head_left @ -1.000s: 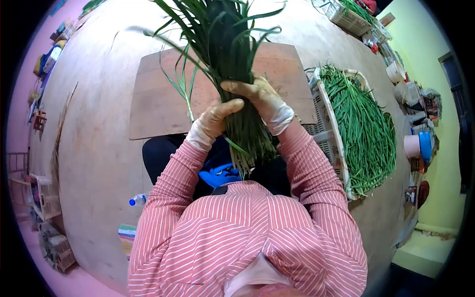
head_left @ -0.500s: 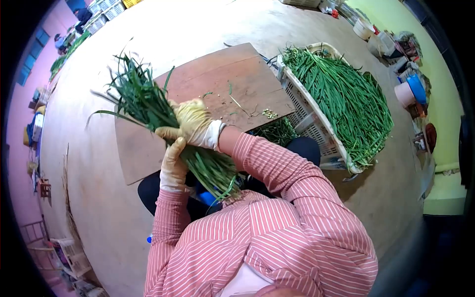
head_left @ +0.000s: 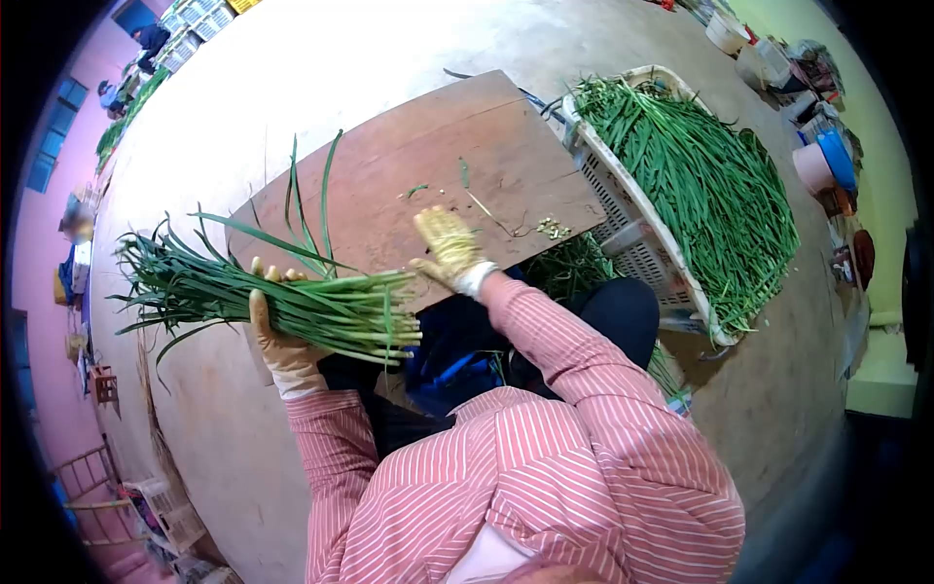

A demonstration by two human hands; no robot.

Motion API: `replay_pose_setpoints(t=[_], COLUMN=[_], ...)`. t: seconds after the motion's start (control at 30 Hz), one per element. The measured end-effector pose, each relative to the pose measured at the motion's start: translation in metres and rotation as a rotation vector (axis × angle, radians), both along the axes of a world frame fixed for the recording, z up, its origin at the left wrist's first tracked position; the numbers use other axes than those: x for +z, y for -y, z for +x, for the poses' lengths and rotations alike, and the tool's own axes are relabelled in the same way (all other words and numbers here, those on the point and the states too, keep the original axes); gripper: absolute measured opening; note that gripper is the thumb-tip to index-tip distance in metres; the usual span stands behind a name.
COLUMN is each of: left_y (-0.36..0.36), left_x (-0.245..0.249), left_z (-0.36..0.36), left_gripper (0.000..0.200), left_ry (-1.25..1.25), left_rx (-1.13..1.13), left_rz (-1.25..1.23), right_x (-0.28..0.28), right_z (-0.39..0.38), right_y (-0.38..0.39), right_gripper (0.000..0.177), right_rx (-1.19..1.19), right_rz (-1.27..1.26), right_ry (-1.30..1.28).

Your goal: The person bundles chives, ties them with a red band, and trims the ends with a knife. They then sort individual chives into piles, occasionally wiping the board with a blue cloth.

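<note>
My gloved left hand (head_left: 279, 336) is wrapped round a bundle of long green stalks (head_left: 331, 310) from below. The bundle lies nearly level, leafy tips to the left and pale cut ends to the right, with a green band near those ends. A few long leaves stick up from it. Just beyond the cut ends, my gloved right hand (head_left: 449, 249) is apart from the bundle, its fingers spread over the wooden board (head_left: 418, 146). Small plant scraps lie on the board.
A white crate (head_left: 632, 209) heaped with green stalks (head_left: 691, 195) stands right of the board. More greens (head_left: 574, 268) show under its near edge. Buckets (head_left: 813, 167) line the right wall. Two people are far off at upper left.
My right hand has let go of the bundle and moved right. The bundle, in my left hand, has swung from steep to nearly level and shifted left.
</note>
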State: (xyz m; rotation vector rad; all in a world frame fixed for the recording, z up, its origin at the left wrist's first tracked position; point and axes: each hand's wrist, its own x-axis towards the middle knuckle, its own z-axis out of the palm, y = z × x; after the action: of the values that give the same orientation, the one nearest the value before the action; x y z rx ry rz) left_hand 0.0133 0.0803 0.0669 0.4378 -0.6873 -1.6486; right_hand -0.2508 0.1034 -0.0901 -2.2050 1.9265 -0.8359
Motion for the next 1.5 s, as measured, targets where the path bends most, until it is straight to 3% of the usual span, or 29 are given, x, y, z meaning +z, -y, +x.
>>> replay_pose_setpoints(t=[0.03, 0.13, 0.17, 0.2, 0.23, 0.27, 0.33, 0.4, 0.43, 0.5, 0.6, 0.67, 0.7, 0.77, 0.83, 0.87, 0.9, 0.97, 1.03, 1.07, 1.1, 1.17, 1.23, 1.3, 1.37, 1.47, 1.5], left_y=[0.004, 0.014, 0.019, 0.026, 0.033, 0.039, 0.045, 0.046, 0.046, 0.047, 0.044, 0.042, 0.043, 0.045, 0.046, 0.046, 0.046, 0.045, 0.044, 0.044, 0.046, 0.046, 0.047, 0.049, 0.051, 0.05, 0.048], left_x=[0.002, 0.004, 0.003, -0.003, -0.007, -0.012, -0.016, -0.022, -0.022, -0.025, -0.03, -0.03, -0.03, -0.032, -0.034, -0.036, -0.034, -0.034, -0.028, -0.027, -0.027, -0.028, -0.032, -0.036, -0.035, -0.034, -0.028], left_z=[0.003, 0.014, 0.023, 0.032, 0.042, 0.05, 0.058, 0.066, 0.067, 0.073, 0.079, 0.078, 0.078, 0.082, 0.084, 0.086, 0.088, 0.086, 0.081, 0.077, 0.077, 0.077, 0.077, 0.079, 0.079, 0.078, 0.072], left_gripper=[0.049, 0.045, 0.045, 0.046, 0.046, 0.046, 0.046, 0.045, 0.044, 0.044, 0.044, 0.044, 0.044, 0.039, 0.04, 0.04, 0.04, 0.045, 0.045, 0.045, 0.046, 0.047, 0.047, 0.046, 0.045, 0.044, 0.044], left_ry=[0.003, -0.035, -0.035, -0.022, -0.012, -0.067, -0.086, -0.13, -0.093, -0.136, -0.139, -0.162, -0.162, -0.156, -0.167, -0.149, -0.13, -0.135, -0.168, -0.187, -0.21, -0.262, -0.252, -0.219, -0.219, -0.266, -0.314], left_rx=[0.012, 0.189, 0.199, 0.225, 0.25, 0.212, 0.239, 0.216, 0.249, 0.207, 0.23, 0.237, 0.239, 0.308, 0.332, 0.353, 0.372, 0.301, 0.273, 0.275, 0.223, 0.198, 0.206, 0.32, 0.296, 0.288, 0.282], left_rz=[0.001, 0.029, 0.027, 0.008, -0.01, -0.048, -0.055, -0.096, -0.111, -0.123, -0.084, -0.049, -0.046, -0.008, 0.008, 0.009, 0.008, -0.078, -0.085, -0.091, -0.133, -0.11, -0.106, -0.01, -0.038, -0.015, -0.018], right_x=[0.018, -0.017, -0.012, 0.024, -0.005, 0.041, 0.032, 0.02, 0.035, 0.043, 0.029, 0.02, 0.024, 0.035, -0.022, -0.018, -0.01, 0.027, 0.066, 0.015, 0.016, 0.027, 0.024, 0.032, 0.049, 0.066, 0.074], right_z=[-0.019, -0.089, -0.116, -0.133, -0.152, -0.151, -0.147, -0.117, -0.081, -0.02, 0.04, 0.046, 0.034, -0.011, -0.082, -0.127, -0.154, -0.168, -0.13, -0.117, -0.085, -0.024, 0.023, 0.049, 0.053, 0.042, 0.039], right_y=[-0.009, -0.034, -0.052, -0.065, -0.067, -0.064, -0.056, -0.035, -0.024, -0.004, 0.03, 0.054, 0.065, 0.076, 0.066, 0.048, 0.027, 0.006, -0.003, 0.004, 0.012, 0.011, -0.013, -0.06, -0.095, -0.1, -0.087], right_gripper=[0.081, 0.075, 0.076, 0.077, 0.079, 0.081, 0.08, 0.078, 0.074, 0.072, 0.073, 0.075, 0.075, 0.076, 0.074, 0.071, 0.068, 0.064, 0.06, 0.057, 0.057, 0.06, 0.059, 0.057, 0.045, 0.03, 0.022], right_rx=[-0.037, -0.488, -0.691, -0.932, -1.24, -1.318, -1.129, -0.75, -0.584, -0.218, -0.067, 0.189, 0.191, 0.02, -0.465, -0.627, -0.9, -1.217, -0.765, -0.514, -0.27, -0.049, 0.064, 0.306, 0.748, 0.588, 0.365], right_rz=[0.091, -0.119, -0.032, 0.293, 0.245, 0.512, 0.17, -0.132, -0.058, -0.068, -0.071, 0.076, 0.078, 0.32, -0.036, 0.048, 0.024, 0.306, 0.201, -0.067, -0.144, -0.063, -0.025, 0.095, 0.18, 0.209, -0.003], right_ry=[-0.027, -0.182, -0.151, -0.215, -0.17, 0.017, -0.169, -0.255, -0.328, -0.102, -0.192, -0.087, -0.087, -0.154, -0.324, -0.096, -0.344, -0.237, -0.19, -0.202, -0.206, -0.007, -0.066, 0.045, 0.347, 0.364, 0.52])
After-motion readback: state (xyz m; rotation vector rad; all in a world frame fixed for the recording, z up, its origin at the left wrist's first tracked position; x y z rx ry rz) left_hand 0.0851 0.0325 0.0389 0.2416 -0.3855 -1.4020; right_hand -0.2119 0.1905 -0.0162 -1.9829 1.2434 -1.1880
